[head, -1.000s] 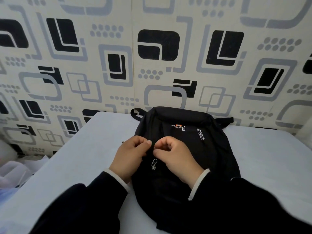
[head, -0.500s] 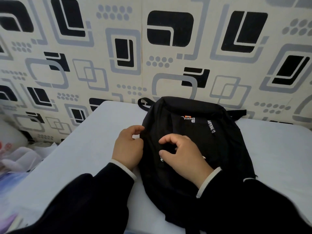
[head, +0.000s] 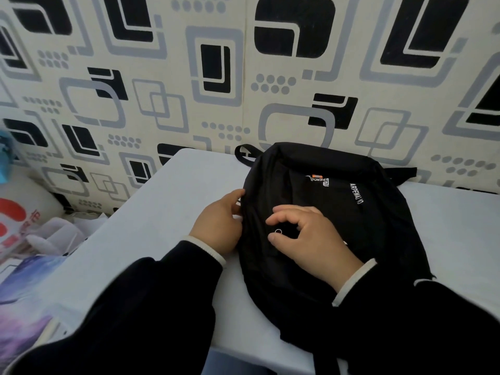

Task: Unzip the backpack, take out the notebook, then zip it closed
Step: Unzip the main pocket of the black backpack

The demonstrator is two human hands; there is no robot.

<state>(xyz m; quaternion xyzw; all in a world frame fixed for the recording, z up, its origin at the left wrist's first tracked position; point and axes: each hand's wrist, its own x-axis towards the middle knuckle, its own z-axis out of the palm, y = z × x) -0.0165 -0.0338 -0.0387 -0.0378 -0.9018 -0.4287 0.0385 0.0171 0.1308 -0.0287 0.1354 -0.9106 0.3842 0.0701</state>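
Observation:
A black backpack [head: 338, 207] with white lettering and a small orange tag lies flat on the white table [head: 151, 228], its top toward the wall. My left hand [head: 220, 223] holds the bag's left edge, fingers pressed on the fabric. My right hand [head: 311, 236] rests on the front of the bag, thumb and forefinger curled close around a small metal zipper ring [head: 278, 231]. Whether the fingers pinch the ring I cannot tell. The zip looks closed. No notebook is visible.
A wall with black and grey patterned paper stands right behind the table. Left of the table, lower down, lie a white bag with red print [head: 16, 220], crumpled plastic [head: 62, 234] and a purple printed item [head: 24, 293]. The table's near edge is at the bottom.
My hands have parted: the left hand slid to the bag's left edge, the right hand moved down the front toward the zipper ring. The camera has shifted closer and to the left.

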